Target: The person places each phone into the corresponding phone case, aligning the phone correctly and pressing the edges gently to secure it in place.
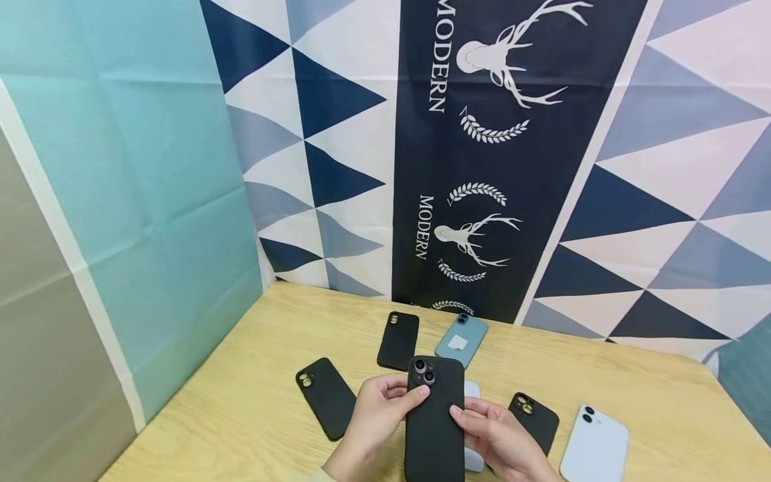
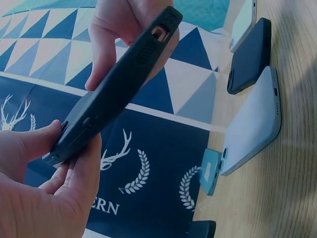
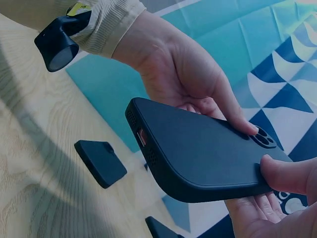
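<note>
A phone in a black case point(image 1: 435, 422) is held up above the table, its back and camera lenses facing me. My left hand point(image 1: 379, 412) pinches its left edge, the thumb lying beside the camera. My right hand point(image 1: 494, 428) grips the right edge, thumb on the case's back. In the left wrist view the cased phone point(image 2: 119, 82) appears edge-on, with a port cutout at its bottom end. The right wrist view shows the same cased phone point(image 3: 208, 153) between the left hand point(image 3: 183, 69) and right hand point(image 3: 287, 203). A white phone point(image 1: 474, 458) lies partly hidden behind it.
On the wooden table point(image 1: 241, 408) lie black phone cases: one at left point(image 1: 328, 398), one at back point(image 1: 399, 340), one at right point(image 1: 536, 422). A blue phone point(image 1: 462, 338) with a white patch lies at the back, another white phone point(image 1: 595, 445) at far right. Patterned cloth point(image 1: 337, 167) stands behind.
</note>
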Motion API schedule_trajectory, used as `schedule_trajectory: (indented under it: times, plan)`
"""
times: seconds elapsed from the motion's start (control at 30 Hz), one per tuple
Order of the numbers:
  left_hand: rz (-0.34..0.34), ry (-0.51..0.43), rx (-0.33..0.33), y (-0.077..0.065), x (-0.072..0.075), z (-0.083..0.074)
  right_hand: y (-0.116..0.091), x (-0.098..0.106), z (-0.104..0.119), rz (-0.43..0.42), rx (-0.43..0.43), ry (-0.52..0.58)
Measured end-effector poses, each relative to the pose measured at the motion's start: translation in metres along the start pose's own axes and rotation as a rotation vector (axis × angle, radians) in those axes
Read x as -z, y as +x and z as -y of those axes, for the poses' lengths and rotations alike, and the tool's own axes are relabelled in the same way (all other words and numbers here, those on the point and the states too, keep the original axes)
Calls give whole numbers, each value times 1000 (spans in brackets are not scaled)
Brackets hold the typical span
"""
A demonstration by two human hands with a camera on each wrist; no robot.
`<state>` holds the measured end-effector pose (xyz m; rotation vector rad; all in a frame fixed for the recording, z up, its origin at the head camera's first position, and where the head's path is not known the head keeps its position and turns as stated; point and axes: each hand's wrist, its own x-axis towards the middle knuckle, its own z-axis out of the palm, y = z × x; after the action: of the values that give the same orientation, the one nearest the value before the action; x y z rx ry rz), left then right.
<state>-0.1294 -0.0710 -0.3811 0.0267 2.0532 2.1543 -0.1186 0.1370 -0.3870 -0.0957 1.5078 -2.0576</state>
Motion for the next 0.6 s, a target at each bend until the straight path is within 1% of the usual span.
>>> schedule_trajectory:
  times: [0.1,0.17,0.23,0.33,0.43,0.53,0.6]
  plan:
    - [13,-4,3,-1,-2,-1,-1,2,-3,-14,-9,19]
    - [7,-6,-1,-2,-4,-1,-1,4,-4,-12,-11,25]
    - [-21,1,-8,-2,-7,-2,-2,6,-4,10,-8,34]
    - [-80,18,-14,-2,-13,-3,-2,11,-3,62,1,45]
    - [-132,25,-12,-1,-18,-4,-2,16,-1,84,6,44]
    - [-156,10,1,-1,-21,-3,-3,18,1,89,11,20]
    - [-158,2,13,-2,-22,-2,-3,19,1,97,12,6]
